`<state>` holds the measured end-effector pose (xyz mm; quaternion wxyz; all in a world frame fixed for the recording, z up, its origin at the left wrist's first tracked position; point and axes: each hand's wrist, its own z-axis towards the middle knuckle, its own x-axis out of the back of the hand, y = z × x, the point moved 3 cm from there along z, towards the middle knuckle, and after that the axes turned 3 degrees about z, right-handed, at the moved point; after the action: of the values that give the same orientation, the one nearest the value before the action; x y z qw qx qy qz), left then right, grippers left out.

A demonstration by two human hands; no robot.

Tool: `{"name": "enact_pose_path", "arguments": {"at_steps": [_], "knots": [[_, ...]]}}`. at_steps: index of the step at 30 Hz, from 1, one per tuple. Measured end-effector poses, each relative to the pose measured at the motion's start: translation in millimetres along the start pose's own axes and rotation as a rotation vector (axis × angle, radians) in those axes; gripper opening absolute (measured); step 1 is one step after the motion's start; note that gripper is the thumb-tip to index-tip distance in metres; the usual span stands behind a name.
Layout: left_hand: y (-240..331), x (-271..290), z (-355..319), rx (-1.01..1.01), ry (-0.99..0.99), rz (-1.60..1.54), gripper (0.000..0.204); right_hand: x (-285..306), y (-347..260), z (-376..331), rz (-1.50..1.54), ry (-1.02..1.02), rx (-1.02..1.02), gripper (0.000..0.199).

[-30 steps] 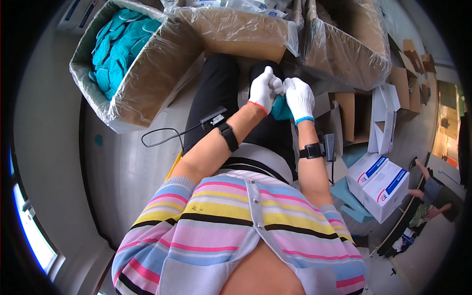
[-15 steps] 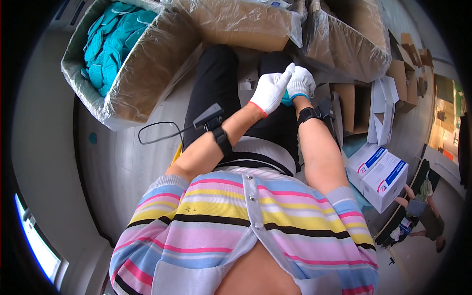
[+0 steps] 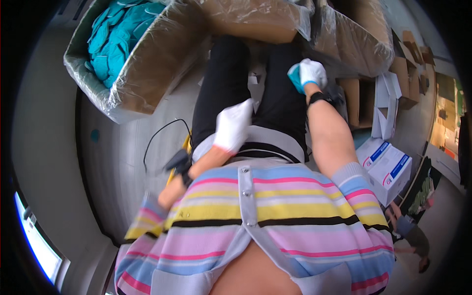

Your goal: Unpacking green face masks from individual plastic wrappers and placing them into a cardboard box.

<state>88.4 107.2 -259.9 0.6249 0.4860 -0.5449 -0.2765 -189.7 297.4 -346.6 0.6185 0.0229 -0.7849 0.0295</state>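
My right hand (image 3: 314, 73), in a white knit glove with a blue cuff, is closed over my right thigh. It grips a teal piece (image 3: 294, 77) that looks like fabric; most of it is hidden by the glove. My left hand (image 3: 233, 127), in a white glove with a red cuff, is held above my lap near the waist. Motion smears its fingers, and no object shows in it. At the upper left, a plastic-lined carton (image 3: 147, 64) holds a heap of flat, rounded teal pieces (image 3: 115, 42).
More plastic-lined cartons (image 3: 246, 22) stand beyond my knees. To the right are open brown boxes (image 3: 358, 98) and white-and-blue boxes (image 3: 388, 172). A teal scrap (image 3: 95, 135) lies on the floor at left. Another person (image 3: 415, 241) is at far right.
My hands were together above my right thigh. The left has drawn back toward my waist, while the right has moved slightly right and away with the teal piece.
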Motion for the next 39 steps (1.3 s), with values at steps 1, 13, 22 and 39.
{"name": "enact_pose_path", "arguments": {"at_steps": [1, 13, 22, 39], "knots": [[-6.7, 35.5, -13.8, -0.096, 0.058, 0.462, 0.017, 9.6, -4.5, -5.2, 0.171, 0.006, -0.169, 0.053], [15.7, 28.9, 89.9, 0.226, -0.023, -0.215, 0.048, 57.4, -98.5, -79.2, 1.145, 0.112, -0.141, 0.067], [-33.3, 79.4, 123.7, 0.344, 0.48, -0.256, 0.015, 68.2, -158.5, -131.9, 1.095, -0.547, 0.411, 0.053], [-58.1, 61.8, 108.3, 0.503, 0.516, 0.582, 0.04, -3.2, -171.3, -106.0, 2.347, -0.801, -0.218, 0.025]]}}
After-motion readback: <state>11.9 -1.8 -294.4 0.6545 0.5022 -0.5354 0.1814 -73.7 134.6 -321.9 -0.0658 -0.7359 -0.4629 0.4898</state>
